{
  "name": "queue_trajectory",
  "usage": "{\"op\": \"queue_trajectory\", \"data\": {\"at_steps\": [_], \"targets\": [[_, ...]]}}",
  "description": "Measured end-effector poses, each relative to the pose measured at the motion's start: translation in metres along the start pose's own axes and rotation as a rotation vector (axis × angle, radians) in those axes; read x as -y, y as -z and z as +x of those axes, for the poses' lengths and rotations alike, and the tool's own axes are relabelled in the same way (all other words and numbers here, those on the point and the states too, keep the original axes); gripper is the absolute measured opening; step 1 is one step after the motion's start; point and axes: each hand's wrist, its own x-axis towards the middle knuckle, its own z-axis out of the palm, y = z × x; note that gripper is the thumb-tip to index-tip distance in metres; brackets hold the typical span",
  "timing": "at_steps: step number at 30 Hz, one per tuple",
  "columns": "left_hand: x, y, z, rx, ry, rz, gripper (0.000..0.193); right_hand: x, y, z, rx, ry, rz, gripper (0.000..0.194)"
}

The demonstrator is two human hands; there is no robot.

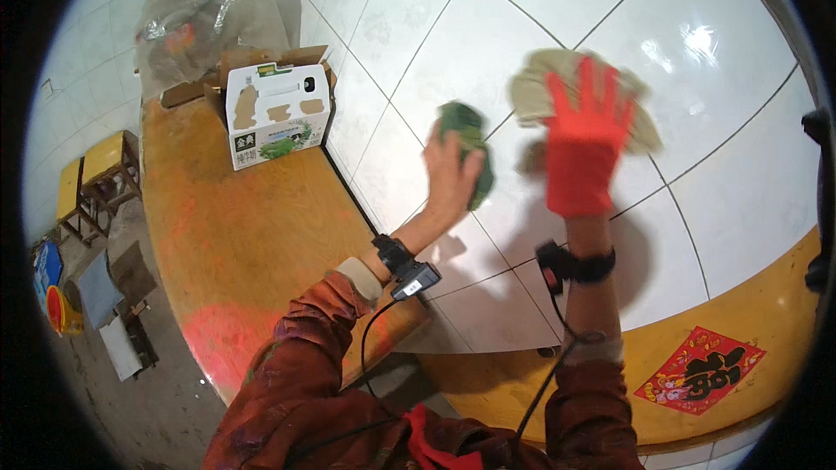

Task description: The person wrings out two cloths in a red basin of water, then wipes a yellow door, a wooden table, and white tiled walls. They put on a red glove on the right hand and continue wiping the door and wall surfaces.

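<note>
My left hand [452, 170], bare, is at the centre and grips a green cloth [482, 150] against the white tiles [418, 32]. To its right, my right hand [588, 124] wears a red glove. Its fingers are spread over a beige cloth [535, 88], pressing it on the tiles. Both cloths are slightly blurred. A black strap with a small device and a cable sits on each wrist.
At left stands a wooden table [261, 228] bearing a milk carton box [277, 111] and a plastic-covered bundle [202, 26]. Yellow-topped stools [104, 163] stand farther left. A yellow wooden panel [777, 313] with a red paper decoration [700, 371] lies at lower right.
</note>
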Motion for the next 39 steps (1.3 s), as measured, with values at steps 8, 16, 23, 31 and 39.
{"op": "queue_trajectory", "data": {"at_steps": [8, 16, 23, 31, 39], "targets": [[-0.053, -0.007, -0.029, 0.245, -0.670, 0.227, 0.067, -0.020, 0.105, -0.150, 0.333, -0.358, -0.264, 0.060], [0.026, -0.013, -0.034, 0.005, -0.539, 0.290, 0.059, -0.034, 0.120, -0.203, 0.233, -0.355, -0.174, 0.053], [0.088, 0.005, -0.068, 0.018, -0.170, 0.216, 0.057, -0.035, 0.113, -0.208, 0.250, -0.318, -0.259, 0.048], [0.186, 0.010, -0.096, -0.178, 0.593, 0.104, 0.064, -0.039, 0.103, -0.223, 0.227, -0.294, -0.347, 0.045], [0.242, 0.020, 0.002, -0.081, 0.907, 0.219, 0.072, -0.037, 0.095, -0.207, 0.127, -0.259, -0.385, 0.035]]}}
